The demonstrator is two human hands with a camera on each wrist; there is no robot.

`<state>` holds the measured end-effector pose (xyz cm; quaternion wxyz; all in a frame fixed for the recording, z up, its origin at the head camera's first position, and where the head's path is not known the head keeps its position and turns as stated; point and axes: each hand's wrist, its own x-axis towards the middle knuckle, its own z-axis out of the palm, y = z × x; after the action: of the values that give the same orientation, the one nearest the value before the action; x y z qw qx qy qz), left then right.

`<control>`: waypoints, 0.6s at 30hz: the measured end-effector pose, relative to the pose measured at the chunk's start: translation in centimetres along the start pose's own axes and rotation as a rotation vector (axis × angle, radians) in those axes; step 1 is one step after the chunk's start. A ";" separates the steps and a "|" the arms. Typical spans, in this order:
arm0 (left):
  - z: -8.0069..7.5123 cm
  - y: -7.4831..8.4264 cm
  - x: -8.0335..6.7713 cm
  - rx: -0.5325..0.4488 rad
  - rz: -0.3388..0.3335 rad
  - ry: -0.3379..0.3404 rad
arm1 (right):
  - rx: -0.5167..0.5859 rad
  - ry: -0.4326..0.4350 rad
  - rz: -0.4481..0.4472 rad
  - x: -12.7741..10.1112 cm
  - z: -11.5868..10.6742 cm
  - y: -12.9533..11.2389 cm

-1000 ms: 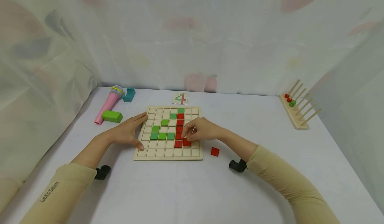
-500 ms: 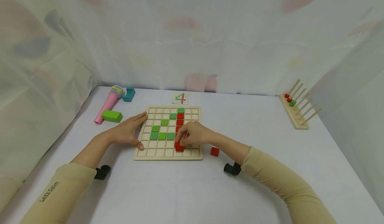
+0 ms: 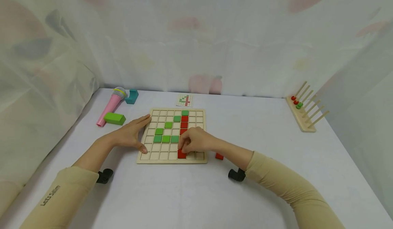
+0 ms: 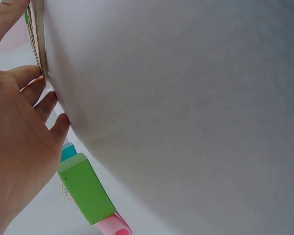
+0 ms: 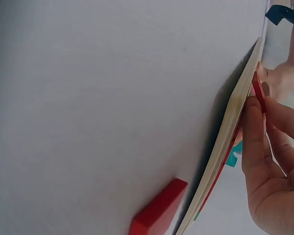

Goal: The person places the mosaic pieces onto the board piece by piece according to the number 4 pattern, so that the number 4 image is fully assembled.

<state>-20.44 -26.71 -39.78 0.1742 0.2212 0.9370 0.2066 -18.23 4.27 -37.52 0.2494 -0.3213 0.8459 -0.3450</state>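
Observation:
My right hand [image 3: 198, 139] pinches a red square tile [image 3: 182, 154] between thumb and fingers over the near end of a red tile column. In the right wrist view that tile [image 5: 258, 90] is tilted above the board's surface. The wooden grid board [image 3: 172, 162] also bears green tiles [image 3: 166, 139] left of the red column, plus one at its top. My left hand [image 3: 130, 133] rests along the board's left edge, fingers and thumb spread; the left wrist view shows the fingertips at the board's side. A loose red tile [image 3: 219, 156] lies right of the board, partly behind my right wrist.
Behind the board lies a small pattern card [image 3: 185, 101]. At the left are a pink toy microphone [image 3: 111, 106], a green block [image 3: 115, 119] and a teal notched block [image 3: 132, 96]. A wooden peg rack [image 3: 302, 115] with red and green beads stands at the right.
My right hand has moved left and nearer with the red tile, from right of the red column to its near end. My left hand has stayed in place.

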 end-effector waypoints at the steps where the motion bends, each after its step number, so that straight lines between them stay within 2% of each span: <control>1: 0.0 0.0 0.0 0.000 -0.002 -0.001 | -0.004 0.001 0.000 0.0 0.1 0.0; 18: 0.0 -0.1 0.0 0.012 -0.004 -0.003 | -0.073 0.015 -0.025 -0.1 0.4 0.0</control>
<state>-20.48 -26.75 -39.84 0.1745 0.2209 0.9384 0.2003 -17.93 4.16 -37.72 0.2269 -0.3381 0.8556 -0.3196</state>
